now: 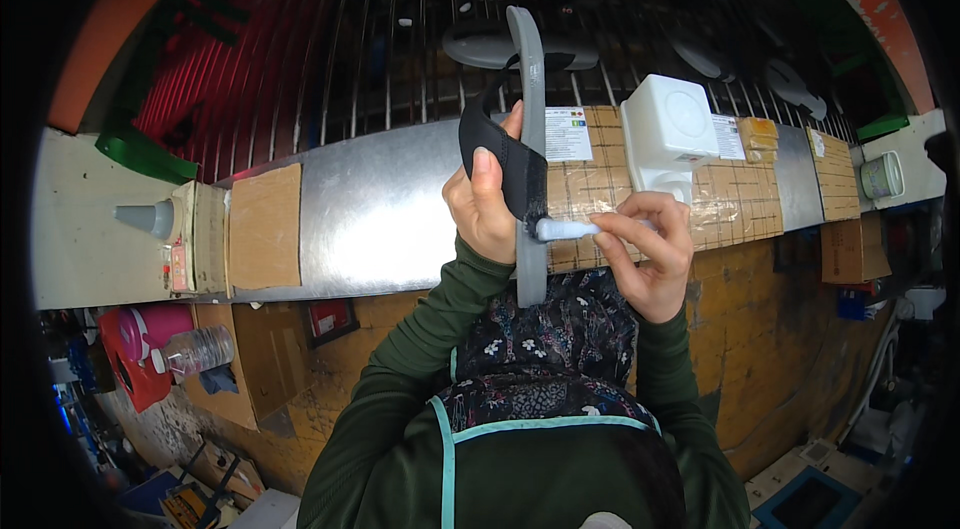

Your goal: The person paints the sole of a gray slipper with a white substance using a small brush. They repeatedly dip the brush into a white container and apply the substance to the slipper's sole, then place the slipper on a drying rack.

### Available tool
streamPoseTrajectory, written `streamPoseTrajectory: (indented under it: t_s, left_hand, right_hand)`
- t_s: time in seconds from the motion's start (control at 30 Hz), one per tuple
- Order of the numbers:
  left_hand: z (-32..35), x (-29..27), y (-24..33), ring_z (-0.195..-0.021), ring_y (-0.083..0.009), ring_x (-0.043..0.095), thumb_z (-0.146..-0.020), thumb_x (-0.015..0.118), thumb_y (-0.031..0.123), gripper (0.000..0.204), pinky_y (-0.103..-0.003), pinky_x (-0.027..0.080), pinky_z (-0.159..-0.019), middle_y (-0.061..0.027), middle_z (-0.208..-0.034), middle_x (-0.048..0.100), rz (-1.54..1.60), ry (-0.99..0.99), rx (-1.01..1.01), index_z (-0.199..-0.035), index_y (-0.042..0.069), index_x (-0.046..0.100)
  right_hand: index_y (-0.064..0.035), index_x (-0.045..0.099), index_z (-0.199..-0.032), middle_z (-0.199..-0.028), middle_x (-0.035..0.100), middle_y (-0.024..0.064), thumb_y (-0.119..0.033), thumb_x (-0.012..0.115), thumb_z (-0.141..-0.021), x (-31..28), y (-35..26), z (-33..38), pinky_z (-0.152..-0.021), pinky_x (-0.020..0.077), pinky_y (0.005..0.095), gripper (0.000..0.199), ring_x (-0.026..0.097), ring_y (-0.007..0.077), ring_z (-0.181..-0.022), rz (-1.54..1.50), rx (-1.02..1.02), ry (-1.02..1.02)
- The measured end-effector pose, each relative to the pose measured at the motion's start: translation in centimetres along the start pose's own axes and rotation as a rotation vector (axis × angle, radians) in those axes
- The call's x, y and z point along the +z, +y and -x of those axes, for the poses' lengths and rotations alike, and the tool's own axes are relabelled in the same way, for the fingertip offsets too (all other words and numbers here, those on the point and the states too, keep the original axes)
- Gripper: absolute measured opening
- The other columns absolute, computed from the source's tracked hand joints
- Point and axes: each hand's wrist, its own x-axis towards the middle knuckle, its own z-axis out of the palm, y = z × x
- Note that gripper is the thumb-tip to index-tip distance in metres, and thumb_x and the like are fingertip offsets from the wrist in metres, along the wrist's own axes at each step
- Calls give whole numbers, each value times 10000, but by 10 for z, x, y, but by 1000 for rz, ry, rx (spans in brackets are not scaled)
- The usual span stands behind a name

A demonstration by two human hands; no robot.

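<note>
The left hand (485, 204) clamps a grey sandal (530, 149) upright, its long axis running near to far. The right hand (645, 249) pinches a white glue tube (570, 228), nozzle pointing left, touching the sandal's edge.

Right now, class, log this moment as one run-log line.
left hand: holds grey sandal sole upright by black strap | right hand: presses white tube tip to sole | below: metal bench
</note>
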Motion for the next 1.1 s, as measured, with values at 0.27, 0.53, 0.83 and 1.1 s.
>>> streamPoseTrajectory:
  t_s: [0.27,0.53,0.83,1.1]
  left_hand:
    - [6,12,9,-936,-179,634,-951,281,587,715,-312,527,-815,-109,-1088,637,869,-42,-499,-1318,15,505]
    - [9,-2,13,-1076,-195,590,-932,316,543,749,-320,505,-892,-112,-1253,543,770,-119,-406,-1511,77,222]
    - [16,-53,11,-1182,-270,536,-594,755,30,1359,-412,434,-1031,-164,-1353,449,418,-581,-255,-1485,106,-268]
    - [3,-43,-6,-1028,-223,599,-398,989,220,1670,-338,439,-993,-153,-1200,529,-69,-383,52,-1446,16,-294]
  right_hand:
    - [-80,761,-963,-917,565,34,-102,769,-786,12,0,-7,-653,421,270,179,511,120,-720,-277,219,175]
    - [-23,746,-966,-933,567,54,-93,733,-834,4,-1,-4,-650,486,246,150,578,114,-786,-536,178,-24]
    - [33,702,-993,-954,555,45,-65,675,-874,1,2,8,-756,447,244,157,546,115,-853,-866,397,-183]
    - [23,706,-1005,-945,555,45,-61,670,-880,-1,2,21,-747,440,235,155,547,106,-856,-828,519,-173]
